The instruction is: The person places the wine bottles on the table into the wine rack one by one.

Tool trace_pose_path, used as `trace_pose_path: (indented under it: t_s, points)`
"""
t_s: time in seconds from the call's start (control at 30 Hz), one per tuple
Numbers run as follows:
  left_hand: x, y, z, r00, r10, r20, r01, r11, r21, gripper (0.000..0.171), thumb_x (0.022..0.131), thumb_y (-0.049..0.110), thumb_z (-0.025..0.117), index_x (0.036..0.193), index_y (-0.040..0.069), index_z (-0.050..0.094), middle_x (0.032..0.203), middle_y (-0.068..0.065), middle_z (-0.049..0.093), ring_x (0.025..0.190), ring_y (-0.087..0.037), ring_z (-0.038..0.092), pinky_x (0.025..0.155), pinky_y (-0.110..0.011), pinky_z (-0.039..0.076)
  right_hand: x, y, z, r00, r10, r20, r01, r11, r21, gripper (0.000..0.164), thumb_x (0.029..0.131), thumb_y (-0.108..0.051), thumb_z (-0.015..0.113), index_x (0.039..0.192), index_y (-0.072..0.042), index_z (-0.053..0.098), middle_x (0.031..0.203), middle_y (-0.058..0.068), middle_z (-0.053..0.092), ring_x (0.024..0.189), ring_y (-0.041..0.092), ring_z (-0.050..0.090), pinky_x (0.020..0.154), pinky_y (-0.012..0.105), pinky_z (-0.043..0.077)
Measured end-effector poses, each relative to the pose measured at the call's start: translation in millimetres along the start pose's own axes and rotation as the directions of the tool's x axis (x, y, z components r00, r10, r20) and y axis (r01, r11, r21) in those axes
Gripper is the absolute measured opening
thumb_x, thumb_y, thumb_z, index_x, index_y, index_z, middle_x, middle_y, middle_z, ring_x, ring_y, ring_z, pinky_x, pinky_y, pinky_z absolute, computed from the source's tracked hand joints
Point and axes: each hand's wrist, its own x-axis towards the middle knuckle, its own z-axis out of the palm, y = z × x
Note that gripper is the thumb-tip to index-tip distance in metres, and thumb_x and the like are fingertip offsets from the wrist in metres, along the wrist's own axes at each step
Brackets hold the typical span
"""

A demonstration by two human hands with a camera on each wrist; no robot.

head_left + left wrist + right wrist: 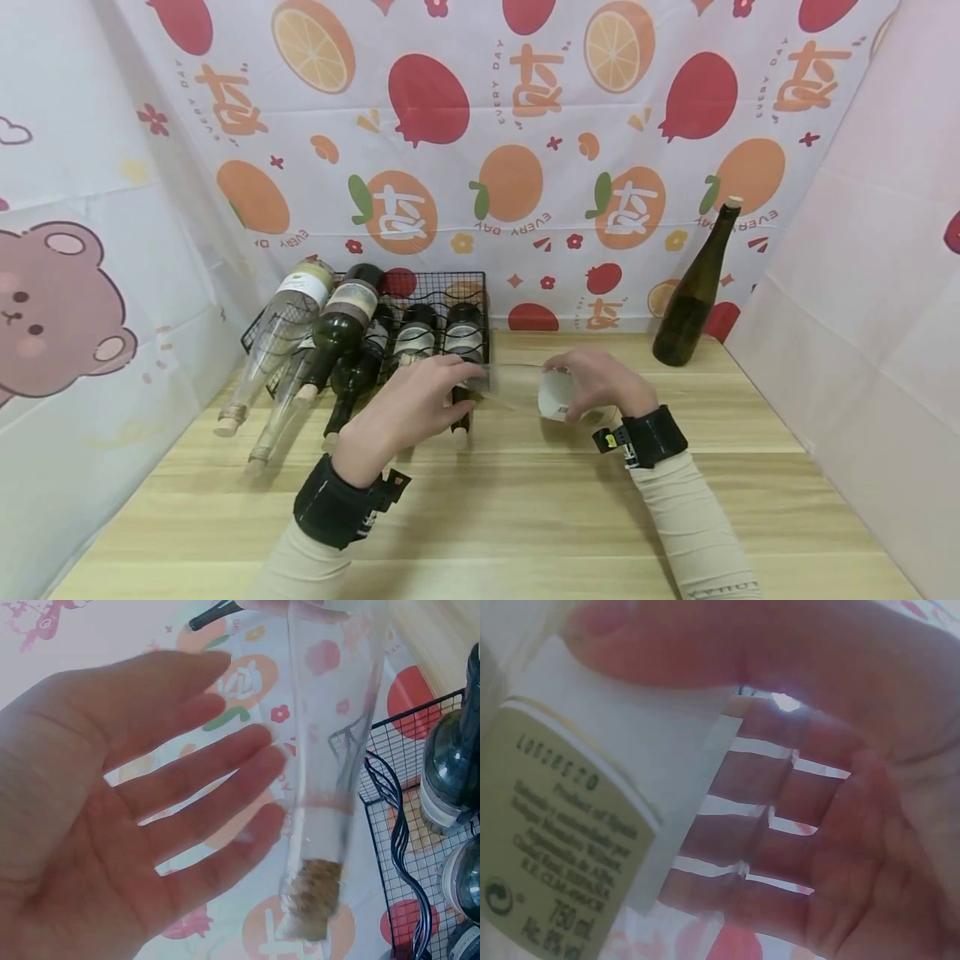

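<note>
A clear glass bottle (517,385) lies on its side in the air above the table, its neck toward the left. My right hand (600,383) grips its body, thumb and fingers around the pale label (577,825). In the left wrist view a cork (315,892) plugs the neck. My left hand (420,396) hovers beside the neck end. Its fingers (202,780) are spread and nearly straight; whether a fingertip touches the glass I cannot tell.
A black wire rack (487,333) at the back left bears several corked bottles, with a clear bottle (273,333) and a dark bottle (345,317) on top. One green bottle (690,300) stands upright at the back right. Printed cloth (487,108) hangs behind the wooden table (525,517).
</note>
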Motion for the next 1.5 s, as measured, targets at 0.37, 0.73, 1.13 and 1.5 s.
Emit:
trace_pose_path:
  t_s: [0.37, 0.73, 1.13, 1.5]
  points:
    - [0.5, -9.4, 6.1, 0.997, -0.069, 0.028, 0.066, 0.992, 0.112, 0.055, 0.082, 0.034, 0.088, 0.13, 0.016, 0.071, 0.116, -0.004, 0.072, 0.099, -0.027, 0.069, 0.077, -0.043, 0.057, 3.2, -21.0, 3.3, 0.994, -0.096, 0.049, 0.098, 0.994, -0.046, 0.077, 0.058, -0.021, 0.098, 0.129, -0.012, 0.071, 0.116, 0.005, 0.075, 0.096, 0.018, 0.061, 0.08, 0.033, 0.053]
    - [5.9, -10.5, 22.5, 0.932, -0.206, 0.299, 0.208, 0.978, 0.024, 0.064, 0.088, 0.044, 0.081, 0.144, 0.02, 0.06, 0.132, -0.008, 0.07, 0.117, -0.03, 0.068, 0.087, -0.049, 0.058, 2.5, -27.3, 1.4, 0.992, -0.106, 0.065, 0.109, 0.993, -0.046, 0.074, 0.06, -0.02, 0.099, 0.129, -0.016, 0.072, 0.115, 0.003, 0.074, 0.098, 0.02, 0.06, 0.085, 0.038, 0.053]
    - [7.5, -16.4, 28.4, 0.935, -0.04, 0.352, 0.098, 0.984, -0.148, 0.063, 0.095, 0.032, 0.074, 0.153, 0.02, 0.052, 0.066, 0.007, 0.054, 0.057, -0.003, 0.051, 0.064, -0.026, 0.047, -1.0, -25.0, -1.8, 0.996, -0.07, 0.06, 0.07, 0.998, -0.003, 0.075, 0.063, -0.016, 0.098, 0.132, -0.02, 0.07, 0.118, 0.003, 0.072, 0.102, 0.022, 0.061, 0.088, 0.04, 0.055]
    - [10.9, -18.3, 28.0, 0.931, -0.056, 0.36, 0.116, 0.983, -0.145, 0.061, 0.096, 0.03, 0.074, 0.152, 0.017, 0.053, 0.061, 0.011, 0.044, 0.052, -0.003, 0.047, 0.06, -0.024, 0.044, 0.1, -20.0, -3.1, 0.996, -0.049, 0.081, 0.044, 0.997, 0.071, 0.075, 0.07, -0.012, 0.095, 0.139, -0.019, 0.066, 0.134, 0.004, 0.069, 0.115, 0.027, 0.061, 0.099, 0.047, 0.055]
